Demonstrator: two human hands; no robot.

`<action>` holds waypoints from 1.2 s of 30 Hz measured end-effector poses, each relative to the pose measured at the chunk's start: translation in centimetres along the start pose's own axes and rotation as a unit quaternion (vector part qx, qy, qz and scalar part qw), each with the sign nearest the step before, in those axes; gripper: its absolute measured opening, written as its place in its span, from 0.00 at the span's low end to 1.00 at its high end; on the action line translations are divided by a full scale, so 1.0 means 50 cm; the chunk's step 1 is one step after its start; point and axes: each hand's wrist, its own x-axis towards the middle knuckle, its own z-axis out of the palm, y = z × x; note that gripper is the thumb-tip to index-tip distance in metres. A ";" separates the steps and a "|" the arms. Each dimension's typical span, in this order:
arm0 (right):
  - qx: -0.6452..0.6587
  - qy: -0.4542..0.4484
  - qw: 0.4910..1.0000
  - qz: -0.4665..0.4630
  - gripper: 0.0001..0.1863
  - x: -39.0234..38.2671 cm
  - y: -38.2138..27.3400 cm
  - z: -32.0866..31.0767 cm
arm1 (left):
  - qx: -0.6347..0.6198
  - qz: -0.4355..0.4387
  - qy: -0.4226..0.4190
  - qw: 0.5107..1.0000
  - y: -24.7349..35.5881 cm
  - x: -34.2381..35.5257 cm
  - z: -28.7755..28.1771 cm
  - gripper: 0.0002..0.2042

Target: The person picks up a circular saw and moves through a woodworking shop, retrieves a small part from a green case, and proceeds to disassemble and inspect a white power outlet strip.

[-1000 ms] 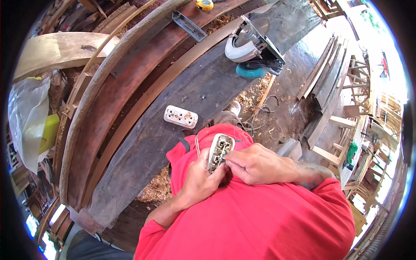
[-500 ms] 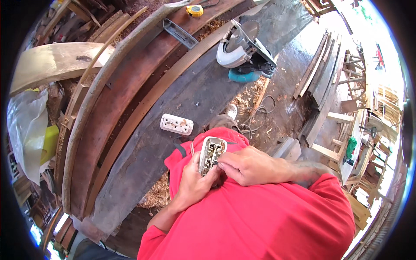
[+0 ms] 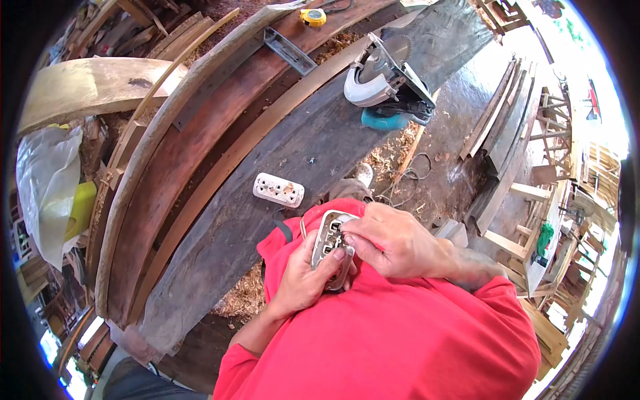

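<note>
Close to my red shirt front, my left hand grips an opened power strip base, its thumb lying across the lower part. Metal contacts show inside the pale housing. My right hand is closed in a pinch over the upper right of the base. Whatever is between its fingertips is too small to make out. A thin cable runs beside the base's left edge. Beyond my hands, the white socket cover lies with its outlet face up on the dark plank.
A circular saw with a teal handle rests farther up the plank. Curved timbers run along the left, with a yellow tape measure and a metal channel piece on top. Cable and shavings litter the floor; boards lie at right.
My right hand has shifted up along the base, from its lower part to its upper right. The left thumb now covers more of the lower contacts. The whole view has shifted slightly.
</note>
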 end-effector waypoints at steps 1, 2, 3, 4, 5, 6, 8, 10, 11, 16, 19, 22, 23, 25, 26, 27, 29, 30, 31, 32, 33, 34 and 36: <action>-0.014 0.019 1.000 0.005 0.10 0.002 -0.003 -0.006 | -0.001 -0.004 0.000 1.000 0.002 -0.001 0.001 0.15; -0.028 0.037 0.999 0.010 0.10 0.002 -0.004 -0.011 | -0.001 -0.007 0.000 1.000 0.004 -0.002 0.001 0.15; -0.028 0.035 0.999 0.008 0.10 0.000 -0.001 -0.015 | -0.002 -0.005 0.000 1.000 0.008 -0.003 0.002 0.15; -0.039 0.029 0.999 0.011 0.10 -0.004 0.002 -0.021 | -0.010 -0.011 -0.002 1.000 0.012 -0.005 0.002 0.15; -0.049 0.023 0.998 0.014 0.10 -0.006 0.005 -0.023 | -0.019 -0.017 -0.003 1.000 0.016 -0.006 0.001 0.16; -0.050 0.023 0.998 0.015 0.10 -0.007 0.008 -0.019 | -0.019 -0.017 -0.004 1.000 0.019 -0.005 0.000 0.16; -0.046 0.059 0.997 -0.017 0.14 -0.010 0.010 -0.006 | -0.038 -0.026 -0.018 0.999 0.024 -0.002 -0.004 0.23; -0.055 0.063 0.996 -0.033 0.15 -0.007 0.005 -0.001 | 0.009 0.006 -0.009 1.000 0.022 0.001 -0.010 0.21; -0.063 0.068 0.995 -0.049 0.15 -0.008 0.002 -0.001 | 0.056 0.037 0.001 0.998 0.021 0.003 -0.013 0.18; -0.075 0.049 0.994 -0.055 0.16 -0.013 -0.015 -0.008 | 0.022 -0.001 0.005 1.000 0.040 0.006 0.006 0.18; -0.070 0.037 0.996 -0.039 0.16 -0.016 -0.015 -0.005 | 0.042 0.029 -0.016 0.999 0.034 0.010 0.002 0.18; -0.050 0.040 0.997 -0.039 0.18 -0.014 -0.012 -0.005 | 0.043 0.025 -0.035 0.998 0.036 0.012 0.000 0.18; -0.042 0.043 0.997 -0.044 0.20 -0.013 -0.011 -0.005 | 0.044 0.027 -0.042 0.998 0.032 0.013 -0.003 0.18; -0.037 0.028 0.999 -0.023 0.17 -0.018 -0.010 -0.003 | 0.044 0.030 -0.047 0.998 0.024 0.013 -0.006 0.18; -0.032 0.014 0.999 -0.002 0.15 -0.019 -0.010 -0.002 | 0.046 0.027 -0.048 0.997 0.021 0.013 -0.006 0.18; -0.033 0.013 0.999 -0.002 0.15 -0.019 -0.011 -0.002 | 0.048 0.024 -0.051 0.997 0.017 0.012 -0.007 0.18; -0.026 -0.007 1.000 0.003 0.12 -0.019 -0.012 -0.001 | 0.062 0.031 -0.047 0.997 0.011 0.009 -0.007 0.18; -0.026 -0.009 1.000 0.004 0.12 -0.019 -0.011 -0.001 | 0.076 0.037 -0.043 0.995 0.008 0.009 -0.008 0.18; -0.013 -0.014 1.000 0.004 0.10 -0.019 -0.010 -0.001 | 0.074 0.038 -0.043 0.996 0.004 0.009 -0.009 0.18; -0.001 -0.020 1.000 0.003 0.08 -0.018 -0.009 -0.001 | 0.115 0.064 -0.042 0.990 -0.001 0.010 -0.012 0.18; -0.001 -0.022 1.000 0.005 0.08 -0.018 -0.007 -0.001 | 0.154 0.089 -0.042 0.983 -0.004 0.010 -0.013 0.18; 0.000 -0.036 0.999 -0.003 0.07 -0.018 -0.004 -0.002 | 0.152 0.089 -0.042 0.983 -0.005 0.009 -0.015 0.18; 0.000 -0.052 0.999 -0.010 0.06 -0.017 0.001 -0.003 | 0.199 0.093 -0.050 0.974 -0.001 0.008 -0.018 0.18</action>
